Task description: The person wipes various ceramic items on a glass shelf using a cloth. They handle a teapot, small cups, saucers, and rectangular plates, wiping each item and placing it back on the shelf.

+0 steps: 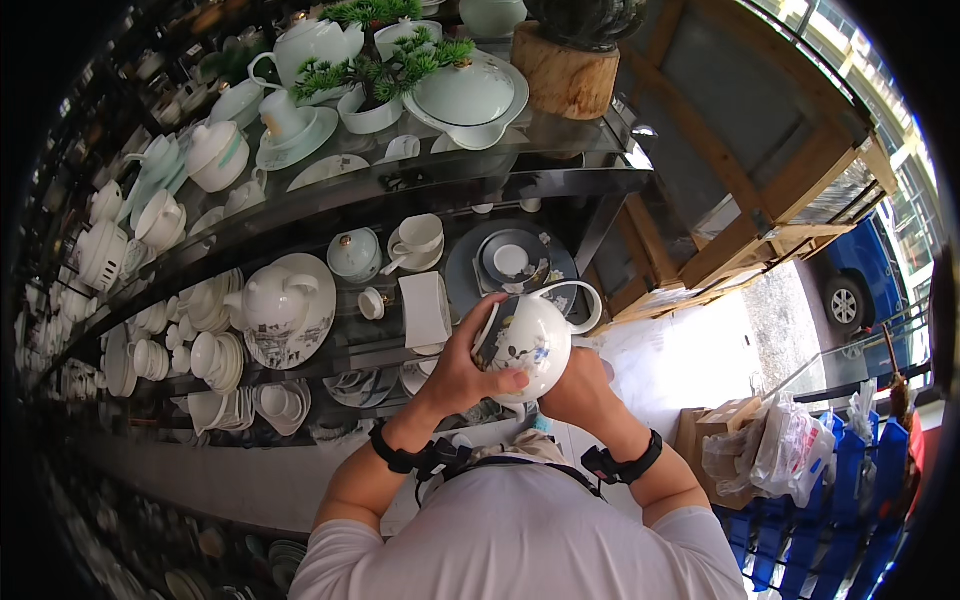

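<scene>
A glossy white porcelain teapot (541,346) with a floral pattern and a dark grey patch is held before my chest. My left hand (474,367) grips its left side, the thumb across the body. My right hand (581,386) is pressed against its lower right side, with the fingers mostly hidden behind the pot. The teapot's looped handle points up and to the right, and part of a spout shows below the body. Just beyond it, grey plates (459,259) with a blossom pattern and a small bowl (511,259) are stacked on the shelf.
Glass shelves with a dark frame (480,180) hold a lidded white tureen (465,94), a teapot on an oval plate (292,352), cups and a wooden stump (566,71). Wooden crates (795,187) stand at the right, above cardboard boxes (724,420), plastic bags (787,450) and blue slats (847,480).
</scene>
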`<state>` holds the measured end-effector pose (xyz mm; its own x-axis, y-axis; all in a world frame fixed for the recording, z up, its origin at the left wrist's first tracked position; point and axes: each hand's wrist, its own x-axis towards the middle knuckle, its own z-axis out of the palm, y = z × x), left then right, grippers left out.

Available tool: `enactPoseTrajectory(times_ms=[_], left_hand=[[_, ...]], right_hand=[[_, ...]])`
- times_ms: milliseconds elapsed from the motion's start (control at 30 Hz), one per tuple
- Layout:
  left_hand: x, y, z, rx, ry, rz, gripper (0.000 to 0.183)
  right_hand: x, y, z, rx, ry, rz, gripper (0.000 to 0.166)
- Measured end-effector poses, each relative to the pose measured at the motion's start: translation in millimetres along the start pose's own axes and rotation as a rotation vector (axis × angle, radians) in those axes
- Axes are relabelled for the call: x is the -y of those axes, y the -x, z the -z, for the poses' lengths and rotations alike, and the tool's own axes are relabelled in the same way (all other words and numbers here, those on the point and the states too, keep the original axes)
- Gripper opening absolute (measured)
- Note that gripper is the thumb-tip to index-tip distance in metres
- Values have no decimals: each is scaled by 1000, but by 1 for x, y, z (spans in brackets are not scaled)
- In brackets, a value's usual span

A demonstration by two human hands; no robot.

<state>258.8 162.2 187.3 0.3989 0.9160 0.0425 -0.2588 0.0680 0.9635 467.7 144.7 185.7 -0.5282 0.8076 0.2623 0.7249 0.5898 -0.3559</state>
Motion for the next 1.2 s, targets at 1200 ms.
enactPoseTrajectory(times_ms=[1200], left_hand=[[-12, 4, 20, 215, -399, -597, 122]], right_hand=[[35, 5, 21, -59, -211, 21, 52]])
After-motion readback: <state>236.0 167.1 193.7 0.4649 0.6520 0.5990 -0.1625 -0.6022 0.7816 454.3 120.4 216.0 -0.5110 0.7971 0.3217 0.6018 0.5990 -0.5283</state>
